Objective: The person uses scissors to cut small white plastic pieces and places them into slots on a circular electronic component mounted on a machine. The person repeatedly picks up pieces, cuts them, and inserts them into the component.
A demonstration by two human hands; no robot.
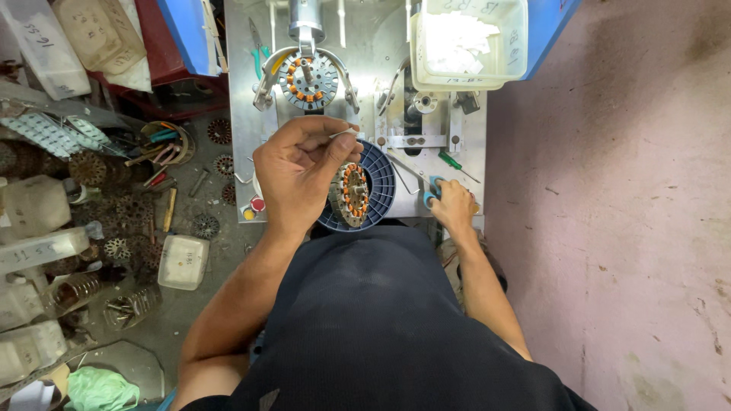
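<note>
My left hand (301,176) is raised over a blue round spool tray (381,186) and grips a round stator with orange copper windings (352,194), held on edge; my fingertips pinch a small white slip at its top. My right hand (452,205) rests at the front edge of the metal machine plate (251,114), closed on blue-handled scissors (432,188). A second wound stator (308,78) sits clamped in the machine's holder farther back.
A white plastic bin with white paper bits (468,42) stands at the back right. A green-handled screwdriver (451,160) lies on the plate. Left on the floor lie several stator cores, bottles and a small white box (183,262). A pink wall is at right.
</note>
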